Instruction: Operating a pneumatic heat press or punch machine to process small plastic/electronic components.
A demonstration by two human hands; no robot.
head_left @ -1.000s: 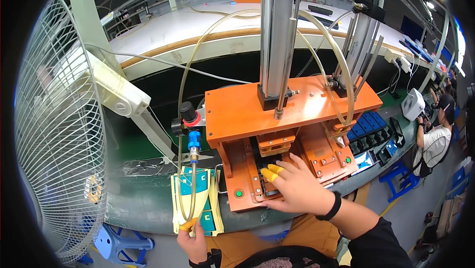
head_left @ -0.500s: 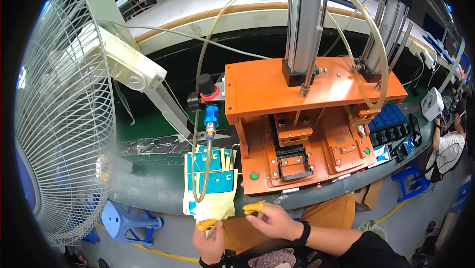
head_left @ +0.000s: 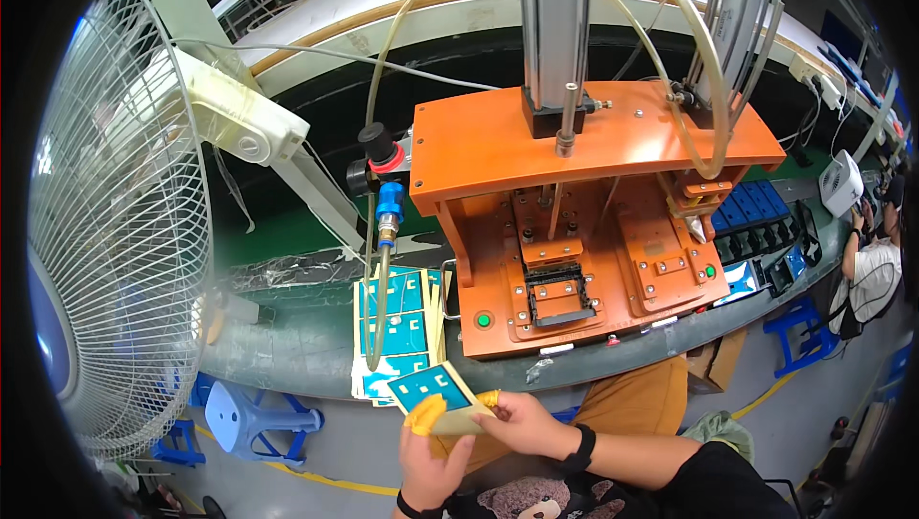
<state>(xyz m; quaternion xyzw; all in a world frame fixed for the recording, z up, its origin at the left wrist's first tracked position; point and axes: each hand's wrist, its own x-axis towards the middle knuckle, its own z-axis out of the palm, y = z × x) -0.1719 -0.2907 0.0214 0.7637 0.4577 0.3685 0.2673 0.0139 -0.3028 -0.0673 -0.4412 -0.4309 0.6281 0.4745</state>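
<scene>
A teal-and-cream card sheet [head_left: 436, 396] is held low in the view, at about 6 o'clock from the orange press [head_left: 584, 222], just off the front edge of the bench [head_left: 287, 351]. The left hand [head_left: 433, 457] grips the sheet from below, its yellow-capped thumb [head_left: 424, 416] pressed onto the near left corner; the right hand [head_left: 522, 420] pinches the right edge, a yellow cap showing at its fingertip. Both hands are closed on the sheet, which lies tilted, its printed face up. Handling judgement: the sheet looks thin and flexible, so an edge grip at two points, as shown, keeps it flat; the capped fingers are best kept off the pale cut-outs, and the sheet should stay level while it is turned. At 11 o'clock from the sheet, a stack of like sheets [head_left: 402, 323] rests on the bench, with a clear hose [head_left: 381, 308] hanging down in front of it from a blue fitting [head_left: 389, 205]. At 1 o'clock, the black nest [head_left: 555, 291] at the centre of the press base appears unoccupied, though its interior is too dark to confirm. At 3 o'clock of the press, blue trays [head_left: 761, 208] hold dark compartments whose contents cannot be made out. A white fan [head_left: 110, 232] fills the 9 o'clock side.
</scene>
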